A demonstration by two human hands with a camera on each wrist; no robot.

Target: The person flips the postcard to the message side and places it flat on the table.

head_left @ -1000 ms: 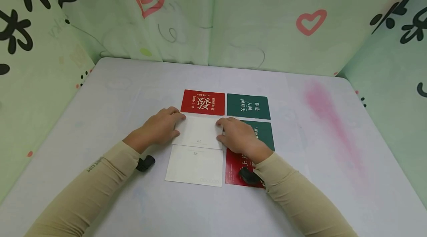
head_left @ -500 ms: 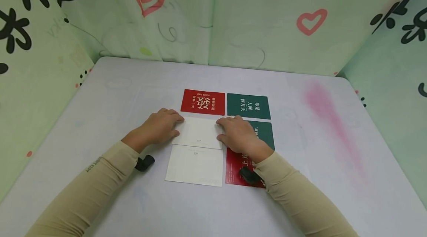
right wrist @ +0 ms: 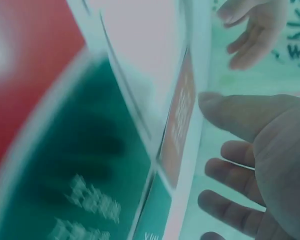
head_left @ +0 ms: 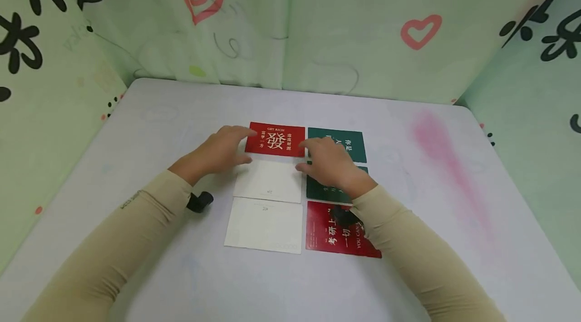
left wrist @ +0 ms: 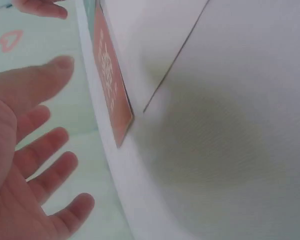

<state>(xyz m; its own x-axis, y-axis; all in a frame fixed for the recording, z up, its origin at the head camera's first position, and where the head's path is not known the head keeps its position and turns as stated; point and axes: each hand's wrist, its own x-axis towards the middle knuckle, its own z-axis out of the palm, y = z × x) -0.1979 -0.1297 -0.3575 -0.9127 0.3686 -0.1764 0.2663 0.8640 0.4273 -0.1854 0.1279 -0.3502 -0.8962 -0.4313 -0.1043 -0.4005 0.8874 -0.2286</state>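
Six flat cards lie on the table in two columns. In the head view my left hand (head_left: pixel 220 150) hovers at the left edge of the red "GET RICH" card (head_left: pixel 277 148), its thumb near the corner of the white card (head_left: pixel 268 183) below. My right hand (head_left: pixel 333 163) is at that red card's right edge and partly covers the upper green card (head_left: pixel 357 148) and the lower green card (head_left: pixel 327 191). Both wrist views show relaxed, parted fingers (left wrist: pixel 50 150) with nothing in them, raised off the red card (right wrist: pixel 179 125).
A second white card (head_left: pixel 263 226) is at the front left of the group and a red card with white writing (head_left: pixel 322 231) at the front right, partly under the right wrist camera (head_left: pixel 343 217). Green curtains (head_left: pixel 345 24) with drawn hearts enclose the white table (head_left: pixel 136 171).
Both hands have left the sides of the upper white card and moved back, away from the person, to either side of the red "GET RICH" card. The cards stay where they were.
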